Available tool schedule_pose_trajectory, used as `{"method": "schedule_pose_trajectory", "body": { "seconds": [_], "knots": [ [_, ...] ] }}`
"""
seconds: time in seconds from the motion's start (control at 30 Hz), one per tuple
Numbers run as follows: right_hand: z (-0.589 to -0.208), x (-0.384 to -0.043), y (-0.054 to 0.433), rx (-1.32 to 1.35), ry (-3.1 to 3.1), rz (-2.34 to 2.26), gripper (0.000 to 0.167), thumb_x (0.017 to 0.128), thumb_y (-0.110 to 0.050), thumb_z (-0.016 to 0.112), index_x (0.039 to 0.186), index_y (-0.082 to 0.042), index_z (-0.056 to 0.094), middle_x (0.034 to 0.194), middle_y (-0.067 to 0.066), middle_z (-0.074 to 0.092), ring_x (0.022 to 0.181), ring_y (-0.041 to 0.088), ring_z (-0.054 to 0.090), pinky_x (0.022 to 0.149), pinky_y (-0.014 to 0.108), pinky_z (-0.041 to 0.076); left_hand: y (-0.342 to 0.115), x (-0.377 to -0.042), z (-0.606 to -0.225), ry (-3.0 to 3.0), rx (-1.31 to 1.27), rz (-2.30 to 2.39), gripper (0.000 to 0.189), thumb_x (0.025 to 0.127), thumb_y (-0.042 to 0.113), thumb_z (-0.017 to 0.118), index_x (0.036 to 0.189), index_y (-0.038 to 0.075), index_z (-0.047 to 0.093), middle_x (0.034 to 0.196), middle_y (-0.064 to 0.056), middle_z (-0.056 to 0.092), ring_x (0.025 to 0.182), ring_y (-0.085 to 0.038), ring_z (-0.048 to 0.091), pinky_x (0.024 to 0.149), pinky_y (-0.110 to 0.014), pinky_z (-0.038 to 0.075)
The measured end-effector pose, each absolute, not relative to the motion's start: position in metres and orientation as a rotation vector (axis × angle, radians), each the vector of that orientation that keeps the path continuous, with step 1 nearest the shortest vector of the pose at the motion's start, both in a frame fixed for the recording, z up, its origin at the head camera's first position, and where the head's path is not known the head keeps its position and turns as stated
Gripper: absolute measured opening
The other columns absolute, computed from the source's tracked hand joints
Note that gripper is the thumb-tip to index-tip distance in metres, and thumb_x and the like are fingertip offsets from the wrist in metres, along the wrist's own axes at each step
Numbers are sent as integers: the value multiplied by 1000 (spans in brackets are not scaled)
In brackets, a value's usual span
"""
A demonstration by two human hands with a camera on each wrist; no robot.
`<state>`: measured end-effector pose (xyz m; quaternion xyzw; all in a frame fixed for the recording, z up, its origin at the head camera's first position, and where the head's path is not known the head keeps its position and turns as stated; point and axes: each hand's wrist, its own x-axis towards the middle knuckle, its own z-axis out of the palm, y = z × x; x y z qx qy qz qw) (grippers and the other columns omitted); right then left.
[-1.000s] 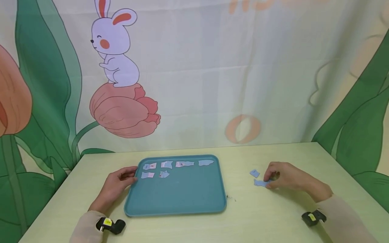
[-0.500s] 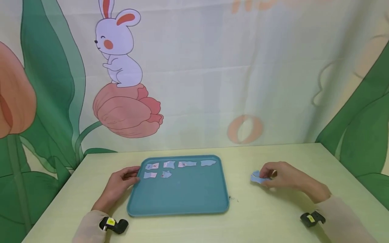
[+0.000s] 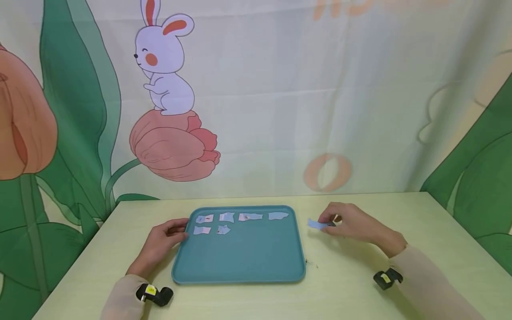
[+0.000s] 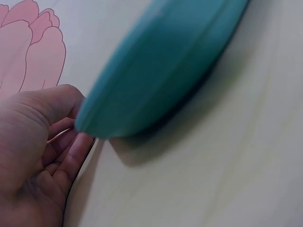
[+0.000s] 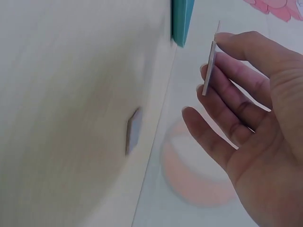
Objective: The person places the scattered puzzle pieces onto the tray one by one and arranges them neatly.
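Note:
Between the thumb and fingertips of my right hand [image 3: 354, 224] is a flat light-blue puzzle piece [image 3: 316, 224], just off the right edge of the teal tray [image 3: 240, 262]. The right wrist view catches that piece [image 5: 209, 68] edge-on, lifted clear of the table. My left hand [image 3: 162, 242] grips the left rim of the tray, thumb against the edge and other fingers partly hidden by it. Several blue and pink pieces with uneven edges lie flat in two rows on the tray, among them a starry-edged piece [image 3: 223, 229] in the front row.
Another flat piece [image 5: 134, 130] lies on the table under my right hand, mostly hidden in the head view. A small dark speck [image 3: 307, 261] marks the table beside the tray's right side. Behind the table hangs a printed curtain [image 3: 256, 111].
My right hand has picked the blue piece up from the table and carried it left, towards the tray. The left hand stays at the rim; the head view has shifted slightly.

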<state>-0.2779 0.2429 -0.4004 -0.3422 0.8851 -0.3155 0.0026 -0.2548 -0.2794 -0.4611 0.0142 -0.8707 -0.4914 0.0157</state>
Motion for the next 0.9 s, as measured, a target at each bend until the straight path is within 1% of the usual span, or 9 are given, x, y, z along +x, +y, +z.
{"method": "schedule_pose_trajectory", "body": {
  "seconds": [0.23, 0.47, 0.6, 0.8, 0.9],
  "knots": [
    [-395, -291, 209, -1127, 2745, -956, 9, 94, -12, 81, 103, -13, 80, 100, -6, 69, 90, 12, 68, 88, 49, 60, -279, -254, -462, -2706, 50, -1517, 49, 102, 6, 69, 149, -1, 57, 141, -22, 63, 124, -35, 61, 106, -46, 54],
    [-389, -302, 177, -1186, 2720, -920, 10, 95, -12, 80, 105, -11, 80, 102, -5, 68, 93, 14, 66, 90, 43, 60, -279, -254, -463, -2706, 55, -1510, 49, 102, 6, 69, 149, 0, 58, 141, -21, 63, 124, -35, 62, 106, -46, 54],
    [-389, -306, 160, -1201, 2693, -922, 11, 96, -13, 80, 106, -11, 80, 103, -3, 69, 95, 17, 66, 91, 43, 60, -279, -255, -463, -2701, 52, -1515, 49, 102, 6, 69, 149, 0, 58, 141, -21, 63, 124, -34, 62, 106, -46, 55],
    [-391, -313, 135, -1243, 2689, -899, 13, 93, -13, 82, 106, -9, 81, 102, -3, 70, 96, 20, 68, 88, 40, 60, -279, -256, -462, -2701, 59, -1523, 49, 102, 6, 69, 149, 0, 58, 141, -21, 63, 124, -34, 62, 106, -45, 55],
    [-394, -317, 124, -1271, 2688, -874, 13, 93, -12, 82, 105, -9, 81, 101, -3, 70, 95, 19, 68, 87, 38, 60, -279, -256, -462, -2699, 62, -1525, 49, 102, 6, 69, 149, 0, 58, 141, -21, 63, 124, -34, 62, 106, -45, 55]
  ]
}}
